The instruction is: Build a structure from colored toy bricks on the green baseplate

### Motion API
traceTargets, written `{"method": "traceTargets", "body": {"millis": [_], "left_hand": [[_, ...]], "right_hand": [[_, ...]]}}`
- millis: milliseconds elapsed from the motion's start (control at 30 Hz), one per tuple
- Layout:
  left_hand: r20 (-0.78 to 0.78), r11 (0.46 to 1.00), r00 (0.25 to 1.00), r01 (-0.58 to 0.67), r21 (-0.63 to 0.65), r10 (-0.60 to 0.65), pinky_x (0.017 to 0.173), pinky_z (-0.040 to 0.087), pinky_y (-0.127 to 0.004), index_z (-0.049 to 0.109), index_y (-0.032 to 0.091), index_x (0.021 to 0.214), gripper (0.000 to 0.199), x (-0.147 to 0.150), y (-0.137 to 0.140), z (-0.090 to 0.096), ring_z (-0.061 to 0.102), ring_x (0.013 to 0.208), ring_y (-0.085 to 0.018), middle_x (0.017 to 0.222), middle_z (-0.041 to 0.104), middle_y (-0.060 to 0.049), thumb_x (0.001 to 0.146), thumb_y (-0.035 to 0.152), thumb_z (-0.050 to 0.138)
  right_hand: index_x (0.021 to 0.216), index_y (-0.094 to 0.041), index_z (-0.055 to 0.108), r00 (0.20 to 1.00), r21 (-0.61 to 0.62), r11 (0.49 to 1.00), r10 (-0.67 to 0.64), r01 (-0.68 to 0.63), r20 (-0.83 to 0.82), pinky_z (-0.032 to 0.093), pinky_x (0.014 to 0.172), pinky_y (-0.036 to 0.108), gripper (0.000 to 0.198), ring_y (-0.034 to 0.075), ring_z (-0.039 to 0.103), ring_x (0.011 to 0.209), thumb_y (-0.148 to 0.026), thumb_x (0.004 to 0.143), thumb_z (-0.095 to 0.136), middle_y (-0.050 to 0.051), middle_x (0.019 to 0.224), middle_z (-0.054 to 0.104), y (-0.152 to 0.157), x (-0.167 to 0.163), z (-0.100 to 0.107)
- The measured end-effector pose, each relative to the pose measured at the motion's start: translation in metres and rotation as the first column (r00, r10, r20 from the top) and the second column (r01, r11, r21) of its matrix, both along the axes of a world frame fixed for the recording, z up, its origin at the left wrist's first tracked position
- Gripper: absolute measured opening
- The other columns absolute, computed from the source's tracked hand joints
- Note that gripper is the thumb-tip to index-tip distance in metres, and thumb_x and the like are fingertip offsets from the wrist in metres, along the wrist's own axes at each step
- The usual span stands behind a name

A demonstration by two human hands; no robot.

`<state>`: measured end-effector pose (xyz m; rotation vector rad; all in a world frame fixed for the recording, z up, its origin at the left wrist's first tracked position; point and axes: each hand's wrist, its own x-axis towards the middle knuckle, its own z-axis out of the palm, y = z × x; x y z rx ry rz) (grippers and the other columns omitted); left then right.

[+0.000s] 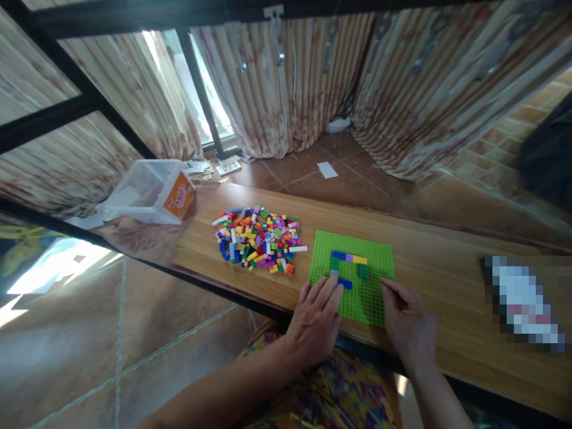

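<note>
A green baseplate (322,250) lies on the wooden table in front of me. Joined on it are a blue brick (339,255), a lilac brick (349,258), a yellow brick (360,260) and a dark green brick (363,271), forming part of an outline. Another blue brick (345,284) sits lower on the plate. My left hand (315,316) rests over the plate's lower left, its fingers stretched out and the fingertips beside that lower blue brick. At the plate's right edge, my right hand (409,319) has its fingers curled together; whatever they hold is hidden.
A pile of mixed loose bricks (259,238) lies left of the plate. Farther left stands a clear plastic box (152,190) with an orange label. A pixelated object (525,304) lies on the right of the wooden table (447,268). Curtains (286,89) hang behind.
</note>
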<state>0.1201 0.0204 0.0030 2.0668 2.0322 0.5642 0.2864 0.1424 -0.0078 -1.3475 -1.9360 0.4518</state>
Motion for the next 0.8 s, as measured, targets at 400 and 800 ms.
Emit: {"method": "traceTargets", "body": {"millis": [400,800], "left_hand": [[0.141,0.982,0.983,-0.133,0.131,0.114,0.112,0.031,-0.054,0.056,0.017,0.126,0.041,-0.039,-0.055,0.005,0.047,0.129,-0.027,0.137,0.056,-0.013,0.086,0.014,0.049],[0.272,0.800,0.835,-0.542,0.259,0.478,0.092,0.048,-0.040,0.061,0.018,0.114,0.029,-0.104,-0.063,0.001,0.058,0.102,-0.022,0.108,0.065,-0.009,0.088,0.012,0.052]], "right_hand": [[0.100,-0.017,0.069,0.900,0.178,0.882,0.427,-0.436,0.085,0.050,0.083,0.035,0.022,0.020,0.064,0.091,-0.027,0.095,0.050,0.007,0.095,0.072,-0.031,-0.086,0.016],[0.094,-0.018,0.069,0.743,0.090,0.741,0.647,-0.665,0.171,0.047,0.081,0.037,0.019,0.021,0.061,0.086,-0.020,0.093,0.050,0.007,0.090,0.069,-0.046,-0.142,-0.002]]}}
